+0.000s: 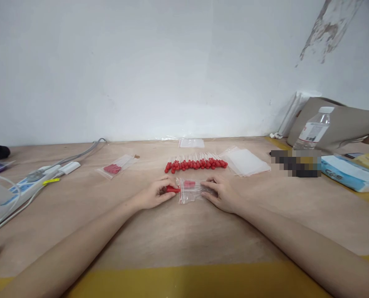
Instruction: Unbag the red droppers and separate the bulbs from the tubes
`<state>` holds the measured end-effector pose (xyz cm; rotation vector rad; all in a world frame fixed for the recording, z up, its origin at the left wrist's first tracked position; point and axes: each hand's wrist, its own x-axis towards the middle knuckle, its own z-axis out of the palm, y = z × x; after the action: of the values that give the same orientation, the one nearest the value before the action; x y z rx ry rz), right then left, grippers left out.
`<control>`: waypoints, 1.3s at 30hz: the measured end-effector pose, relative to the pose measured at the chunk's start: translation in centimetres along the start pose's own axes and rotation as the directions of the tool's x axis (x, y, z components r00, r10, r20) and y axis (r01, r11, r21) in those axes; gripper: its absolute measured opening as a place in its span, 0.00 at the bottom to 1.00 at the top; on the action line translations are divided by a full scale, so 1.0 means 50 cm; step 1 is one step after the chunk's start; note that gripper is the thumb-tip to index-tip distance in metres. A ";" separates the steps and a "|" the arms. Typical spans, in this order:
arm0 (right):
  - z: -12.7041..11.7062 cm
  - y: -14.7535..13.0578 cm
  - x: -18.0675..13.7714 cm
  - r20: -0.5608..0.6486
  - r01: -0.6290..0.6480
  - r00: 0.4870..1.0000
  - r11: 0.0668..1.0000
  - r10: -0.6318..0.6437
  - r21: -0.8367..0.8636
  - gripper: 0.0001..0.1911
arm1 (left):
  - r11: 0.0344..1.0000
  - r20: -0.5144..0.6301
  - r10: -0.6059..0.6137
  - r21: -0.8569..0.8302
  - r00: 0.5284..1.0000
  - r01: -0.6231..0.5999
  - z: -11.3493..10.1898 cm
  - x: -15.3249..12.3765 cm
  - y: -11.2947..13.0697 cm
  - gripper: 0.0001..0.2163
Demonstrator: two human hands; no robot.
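A small clear zip bag point(191, 198) lies flat on the table between my hands, its red-lined mouth facing left. Inside it, red tips point(190, 183) show through the plastic. My left hand point(157, 192) is closed on red-tipped sticks point(171, 189), whose ends reach in at the bag's mouth. On the other side, my right hand point(221, 193) pinches the bag's right end between thumb and fingers. Just beyond both hands runs a row of white sticks with red heads point(197, 163), laid side by side with the heads toward me.
A filled bag of red-tipped sticks point(112, 168) lies left. Right of the row is a stack of flat bags point(246, 161); another flat packet point(191, 143) sits near the wall. A power strip point(23, 188) with cables is far left. A bottle point(314, 131) and a wipes pack point(352, 171) stand right.
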<state>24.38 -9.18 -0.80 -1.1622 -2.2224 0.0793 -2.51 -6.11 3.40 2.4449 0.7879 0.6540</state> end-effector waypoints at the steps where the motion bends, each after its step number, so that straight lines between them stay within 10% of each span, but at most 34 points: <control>1: -0.001 0.000 0.000 0.004 0.000 1.000 1.000 0.000 0.000 0.16 | 0.995 0.019 -0.052 -0.081 0.998 0.053 -0.017 -0.001 -0.005 0.09; 5: 0.000 0.001 0.000 0.006 -0.001 1.000 1.000 0.001 -0.005 0.16 | 0.914 0.050 -0.318 -0.249 0.947 0.320 -0.118 -0.009 -0.036 0.13; 9: 0.001 0.001 -0.001 -0.001 -0.006 1.000 1.000 0.006 -0.005 0.16 | 0.852 -0.362 -0.503 -0.362 0.785 0.379 -0.181 -0.021 -0.083 0.15; 13: 0.000 -0.001 -0.001 0.007 -0.017 1.000 1.000 0.017 -0.011 0.17 | 0.869 -0.644 -0.464 -0.199 0.608 0.453 -0.135 -0.005 -0.123 0.13; 18: 0.000 0.000 -0.001 0.000 -0.008 1.000 1.000 0.008 -0.012 0.16 | 0.835 -0.633 -0.270 0.221 0.725 0.504 -0.053 0.037 -0.140 0.11; 25: 0.004 0.003 -0.002 -0.015 -0.004 1.000 1.000 0.004 -0.012 0.16 | 0.869 -0.522 -0.302 0.193 0.798 0.455 -0.022 0.059 -0.133 0.19; 39: 0.002 0.002 -0.001 -0.007 -0.008 1.000 1.000 0.008 0.001 0.16 | 0.862 -0.492 -0.436 0.013 0.754 0.507 -0.011 0.040 -0.133 0.29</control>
<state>24.43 -9.13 -0.95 -1.1696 -2.2112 0.0801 -4.04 0.05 0.59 2.0721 1.6412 1.0304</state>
